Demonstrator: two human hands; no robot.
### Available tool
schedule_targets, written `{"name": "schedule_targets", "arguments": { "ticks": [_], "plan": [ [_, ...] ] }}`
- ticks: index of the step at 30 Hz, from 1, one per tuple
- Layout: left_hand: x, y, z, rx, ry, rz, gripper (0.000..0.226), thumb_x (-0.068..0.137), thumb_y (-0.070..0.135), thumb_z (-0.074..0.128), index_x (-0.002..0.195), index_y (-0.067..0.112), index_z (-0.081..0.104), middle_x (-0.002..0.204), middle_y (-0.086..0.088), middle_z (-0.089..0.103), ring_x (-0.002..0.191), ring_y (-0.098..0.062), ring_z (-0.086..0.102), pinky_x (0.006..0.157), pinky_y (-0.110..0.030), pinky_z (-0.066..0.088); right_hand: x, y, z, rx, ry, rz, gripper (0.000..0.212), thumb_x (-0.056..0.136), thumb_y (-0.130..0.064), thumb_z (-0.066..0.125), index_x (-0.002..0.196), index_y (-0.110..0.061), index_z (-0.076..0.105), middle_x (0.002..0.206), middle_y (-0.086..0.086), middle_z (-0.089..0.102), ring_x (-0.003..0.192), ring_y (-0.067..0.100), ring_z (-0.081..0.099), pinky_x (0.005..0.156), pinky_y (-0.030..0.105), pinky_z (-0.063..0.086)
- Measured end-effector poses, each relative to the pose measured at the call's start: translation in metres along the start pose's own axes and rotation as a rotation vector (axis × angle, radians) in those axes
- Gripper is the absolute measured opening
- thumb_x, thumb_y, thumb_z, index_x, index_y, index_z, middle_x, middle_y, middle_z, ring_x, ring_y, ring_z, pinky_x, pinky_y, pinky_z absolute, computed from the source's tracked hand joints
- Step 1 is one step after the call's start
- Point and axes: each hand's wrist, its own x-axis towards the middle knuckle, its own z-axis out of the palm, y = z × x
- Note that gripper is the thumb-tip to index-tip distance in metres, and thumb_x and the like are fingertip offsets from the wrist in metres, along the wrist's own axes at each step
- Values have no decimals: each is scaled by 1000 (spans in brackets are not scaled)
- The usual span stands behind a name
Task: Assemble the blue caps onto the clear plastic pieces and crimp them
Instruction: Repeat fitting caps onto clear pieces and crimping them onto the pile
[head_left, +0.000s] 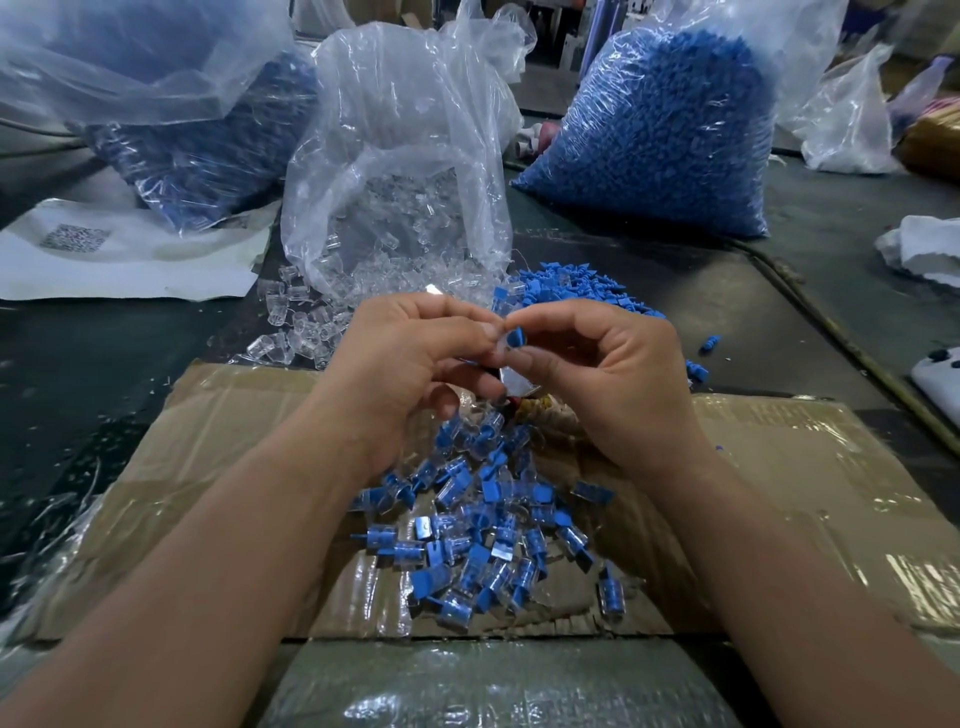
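Observation:
My left hand (410, 358) and my right hand (608, 374) meet above the table. Between their fingertips sits a blue cap (515, 338) set in a clear plastic piece (500, 347); the right thumb and forefinger pinch the cap, the left fingertips pinch the clear piece. A metal tool (511, 376) shows partly below the fingers. Below the hands lies a heap of assembled pieces (483, 540) on taped cardboard (779, 493). Loose clear pieces (301, 322) spill from an open bag (395, 171). Loose blue caps (576, 291) lie behind my right hand.
A full bag of blue caps (660, 130) stands at the back right, another bag with blue parts (197, 156) at the back left. White paper with a QR code (124, 254) lies at the left. A white cloth (924, 249) and a white device (940, 379) are at the right edge.

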Motion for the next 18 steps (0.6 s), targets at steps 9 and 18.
{"name": "schedule_targets", "arguments": {
  "ticks": [9,18],
  "plan": [
    [1,-1,0,2,-14,14,19,57,15,66,73,6,66,63,-10,68,44,-14,60,32,-15,35,0,1,-1,-4,9,-5,26,71,-6,73,83,-28,65,80,-15,67,75,2,66,69,16,52],
    [1,-2,-1,-9,-25,15,7,66,6,64,73,5,64,65,-12,69,47,-15,62,33,-15,38,-1,2,-1,-50,31,-8,29,72,-5,73,85,-30,64,81,-15,66,76,2,66,69,14,51]
  ]
}}
